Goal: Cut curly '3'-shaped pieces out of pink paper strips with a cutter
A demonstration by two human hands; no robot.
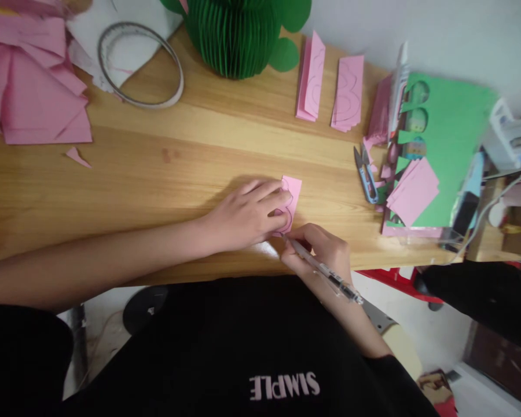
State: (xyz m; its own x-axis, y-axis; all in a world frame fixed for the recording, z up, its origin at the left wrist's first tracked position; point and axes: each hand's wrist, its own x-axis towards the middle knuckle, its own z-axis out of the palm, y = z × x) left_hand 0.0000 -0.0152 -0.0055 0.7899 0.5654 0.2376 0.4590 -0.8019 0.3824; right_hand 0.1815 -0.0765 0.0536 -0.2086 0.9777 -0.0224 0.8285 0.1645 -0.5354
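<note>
Near the table's front edge lies a small pink paper piece (294, 191) with a dark scalloped outline drawn on it. My left hand (247, 214) rests flat over its left part, fingers spread and pressing on it. A clear-barrelled pen (325, 271) is gripped in my right hand (321, 249), its tip touching the paper's lower edge. Further back stand two folded pink papers: the left folded paper (311, 78) is partly opened, and the right folded paper (348, 92) bears a similar curved outline.
Blue-handled thread snips (366, 174) lie to the right, beside pink scraps. Pink cards (413, 192) rest on green paper (464, 145). A tape roll (178, 92), a pink paper bow (39, 81) and a green honeycomb paper ornament (234, 40) occupy the left and back.
</note>
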